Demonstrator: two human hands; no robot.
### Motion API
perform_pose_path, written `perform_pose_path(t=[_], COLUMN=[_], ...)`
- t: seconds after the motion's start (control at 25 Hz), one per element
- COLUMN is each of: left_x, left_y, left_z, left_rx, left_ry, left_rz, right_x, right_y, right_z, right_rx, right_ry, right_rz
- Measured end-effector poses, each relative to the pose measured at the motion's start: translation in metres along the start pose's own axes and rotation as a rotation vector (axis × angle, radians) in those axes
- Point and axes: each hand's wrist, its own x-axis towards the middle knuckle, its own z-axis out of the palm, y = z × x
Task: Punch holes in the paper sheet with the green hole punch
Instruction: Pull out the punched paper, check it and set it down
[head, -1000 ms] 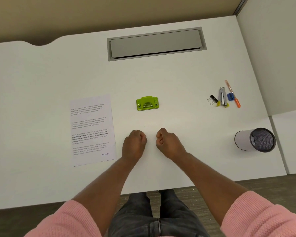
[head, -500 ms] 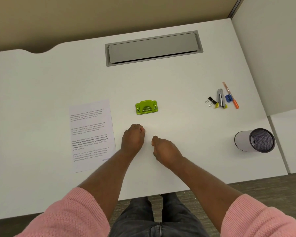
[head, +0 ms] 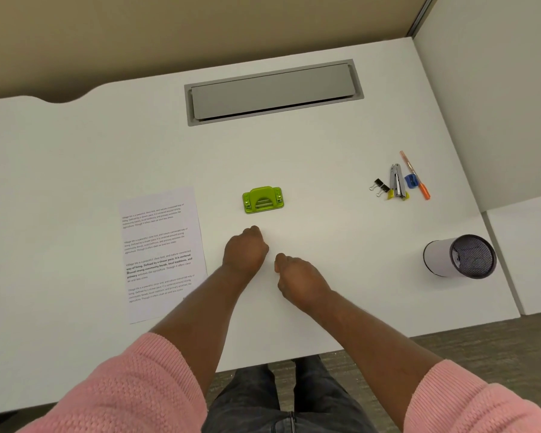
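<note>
Both hands were curled, seemingly holding nothing: left hand [head: 245,254] just below the punch [head: 262,200], right hand [head: 300,281] beside it; paper [head: 163,254] lay left on the counter [head: 325,151].

Big white desk [head: 75,145] fills most of view. Far edge of desk has curved dip on left. Long grey cable flap [head: 274,91] sunk into desk top, far middle. Tan wall panel [head: 169,32] stands behind desk. Pale grey wall panel [head: 494,89] stands on right side, meeting tan one at thin metal strip in far right corner. Second white desk top [head: 531,260] sits just beside first, at right. Floor [head: 481,345] near, dark brown-grey carpet. Light soft and even, few shadows.
</note>
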Motion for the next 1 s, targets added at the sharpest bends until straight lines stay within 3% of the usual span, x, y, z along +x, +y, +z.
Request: perform_pose_path(t=[0.12, 0.24, 0.32, 0.44, 0.72, 0.88, 1.0], left_x=[-0.004, -0.023, -0.038, -0.044, -0.03, -0.043, -0.05], left_y=[-0.007, -0.041, -0.06, -0.051, 0.116, 0.237, 0.301], left_z=[-0.004, -0.01, -0.016, -0.028, -0.042, -0.045, -0.043], left_rx=[-0.172, -0.314, -0.366, -0.419, -0.531, -0.528, -0.455], left_ry=[-0.046, 0.088, 0.169, 0.161, -0.056, -0.202, -0.244], left_rz=[-0.123, -0.249, -0.26, -0.206, 0.142, 0.383, 0.518], right_x=[-0.006, -0.023, -0.038, -0.06, -0.106, -0.14, -0.161], right_y=[0.023, 0.066, 0.094, 0.122, 0.149, 0.177, 0.203], right_z=[-0.002, -0.015, -0.027, -0.046, -0.098, -0.135, -0.152], right_rx=[0.126, 0.505, 0.787, 1.05, 1.34, 1.296, 1.127], right_ry=[0.079, 0.255, 0.393, 0.536, 0.788, 0.932, 0.938], right_rz=[0.062, 0.353, 0.569, 0.702, 0.724, 0.746, 0.806])
